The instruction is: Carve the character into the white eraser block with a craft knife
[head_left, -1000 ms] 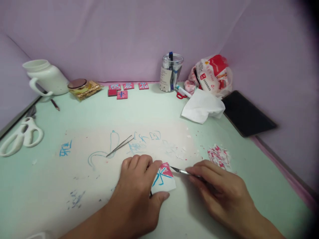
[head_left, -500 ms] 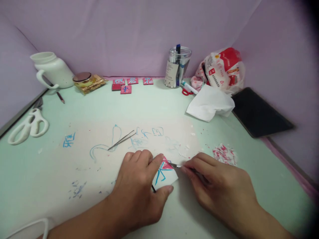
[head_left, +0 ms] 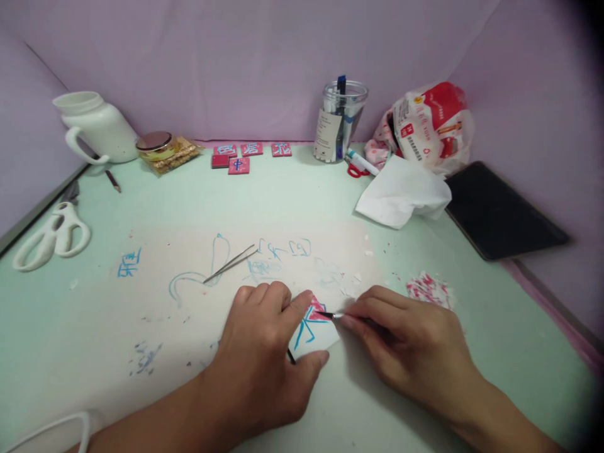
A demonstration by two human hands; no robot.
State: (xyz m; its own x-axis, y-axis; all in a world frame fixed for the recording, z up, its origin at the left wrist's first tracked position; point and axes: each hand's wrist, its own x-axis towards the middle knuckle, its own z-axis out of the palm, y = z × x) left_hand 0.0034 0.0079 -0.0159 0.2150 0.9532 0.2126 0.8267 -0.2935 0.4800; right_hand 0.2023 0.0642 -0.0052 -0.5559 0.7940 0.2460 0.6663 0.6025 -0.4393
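Note:
My left hand steadies a small white carving block between thumb and fingers. Part of its top is pink-red, crossed by blue marker lines. In my right hand is a slim craft knife, its pointed tip resting on the pink area. The short end of a thin dark stick shows beside my left thumb; the rest is hidden. Metal tweezers lie on the tabletop beyond my left hand. A heap of red and white shavings sits beyond my right hand.
White scissors, a pencil and a white jug are at left. Carved pink tiles lie at the back, left of a pen jar. A tissue, plastic bag and dark tablet occupy the right.
The knife has turned a little and its tip has slid slightly left over the pink area. My left hand keeps its hold. The view has shifted slightly.

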